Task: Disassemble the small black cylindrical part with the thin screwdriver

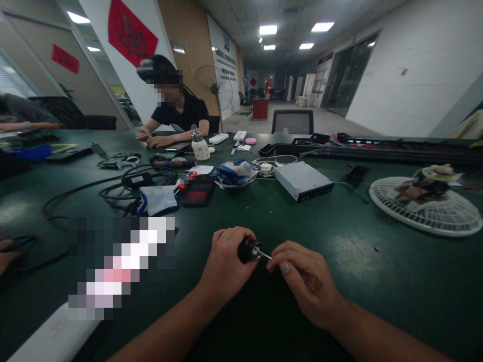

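My left hand (228,261) grips a small black cylindrical part (249,250) with a silver metal end, perhaps a small motor or knob. My right hand (305,284) holds a small screwdriver (307,277) with a brownish handle, mostly hidden by my fingers. Its thin steel shaft (266,254) reaches left to the silver end of the black part. Both hands are low over the dark green table (362,281), close together.
A white metal box (304,181), cables, a cloth bundle and a white fan guard (424,208) lie ahead on the table. Across it, a seated person (177,113) works with both hands. A blurred patch (121,261) covers something to my left.
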`<state>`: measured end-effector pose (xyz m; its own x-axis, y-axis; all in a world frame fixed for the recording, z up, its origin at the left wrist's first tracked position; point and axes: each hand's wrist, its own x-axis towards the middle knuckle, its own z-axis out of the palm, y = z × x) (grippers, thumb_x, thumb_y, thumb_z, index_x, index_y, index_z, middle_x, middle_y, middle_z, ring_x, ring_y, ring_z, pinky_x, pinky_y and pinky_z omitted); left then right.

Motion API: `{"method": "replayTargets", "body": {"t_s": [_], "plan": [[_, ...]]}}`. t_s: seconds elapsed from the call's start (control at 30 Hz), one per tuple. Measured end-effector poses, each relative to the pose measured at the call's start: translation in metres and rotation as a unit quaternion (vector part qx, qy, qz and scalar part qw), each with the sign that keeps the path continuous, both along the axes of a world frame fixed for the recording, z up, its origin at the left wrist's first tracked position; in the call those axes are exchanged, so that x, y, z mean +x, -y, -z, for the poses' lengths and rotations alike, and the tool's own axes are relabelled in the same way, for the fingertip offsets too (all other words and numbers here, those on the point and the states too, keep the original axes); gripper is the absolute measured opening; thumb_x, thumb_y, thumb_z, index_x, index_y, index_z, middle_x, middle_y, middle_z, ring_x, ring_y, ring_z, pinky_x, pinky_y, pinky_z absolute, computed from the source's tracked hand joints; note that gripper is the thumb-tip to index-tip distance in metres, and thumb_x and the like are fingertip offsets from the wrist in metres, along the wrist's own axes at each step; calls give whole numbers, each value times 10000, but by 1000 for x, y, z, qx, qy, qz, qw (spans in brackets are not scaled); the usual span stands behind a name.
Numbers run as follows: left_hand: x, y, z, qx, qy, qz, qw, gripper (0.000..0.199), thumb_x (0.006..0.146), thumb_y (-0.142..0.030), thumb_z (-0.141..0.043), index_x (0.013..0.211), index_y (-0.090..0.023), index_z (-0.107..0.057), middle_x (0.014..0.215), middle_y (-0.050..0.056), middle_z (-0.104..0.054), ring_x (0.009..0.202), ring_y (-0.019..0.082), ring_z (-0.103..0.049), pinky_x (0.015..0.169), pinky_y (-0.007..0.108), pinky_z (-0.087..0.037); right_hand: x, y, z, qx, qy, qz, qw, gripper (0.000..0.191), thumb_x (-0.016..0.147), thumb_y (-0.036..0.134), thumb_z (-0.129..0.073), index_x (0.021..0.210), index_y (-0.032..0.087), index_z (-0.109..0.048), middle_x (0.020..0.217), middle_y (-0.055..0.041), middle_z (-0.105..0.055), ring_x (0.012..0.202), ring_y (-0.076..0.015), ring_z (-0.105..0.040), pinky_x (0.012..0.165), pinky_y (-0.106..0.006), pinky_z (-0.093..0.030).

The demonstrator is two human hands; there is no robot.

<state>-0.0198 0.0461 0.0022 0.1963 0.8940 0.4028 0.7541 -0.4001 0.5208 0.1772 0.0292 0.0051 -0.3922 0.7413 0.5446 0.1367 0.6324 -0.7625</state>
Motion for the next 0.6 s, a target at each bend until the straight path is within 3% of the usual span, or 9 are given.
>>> {"method": "replayTargets", "body": {"t_s": [0.07,0.23,0.43,0.6], "plan": [[0,0,0,0,-1,5,1000,269,713,-127,-735,915,-240,-598,886,-22,-668,902,220,-600,908,431,-400,1,1,0,-1,7,-11,1000,235,988,200,-474,889,172,-685,821,-47,-656,749,-163,-626,671,-303,-469],[-1,0,1,1,-4,11,1000,238,746,-149,-725,925,-241,-600,896,-18,-672,908,221,-602,916,436,-389,1,1,2,-12,0,47,999,269,998,187,-455,836,168,-669,798,-43,-636,734,-156,-617,657,-299,-462],[0,0,1,-2,-5,17,1000,282,703,-120,-745,910,-236,-592,886,-31,-665,900,210,-607,910,419,-379,0,0,2,1,16,-18,1000,219,980,184,-486,885,169,-683,824,-47,-655,758,-158,-621,676,-296,-472],[0,0,1,2,-6,25,1000,259,733,-142,-735,928,-242,-596,903,-33,-671,905,209,-613,912,417,-370,1,1,5,-10,4,60,998,278,998,188,-458,808,169,-660,773,-33,-620,708,-146,-602,641,-292,-446]]}}
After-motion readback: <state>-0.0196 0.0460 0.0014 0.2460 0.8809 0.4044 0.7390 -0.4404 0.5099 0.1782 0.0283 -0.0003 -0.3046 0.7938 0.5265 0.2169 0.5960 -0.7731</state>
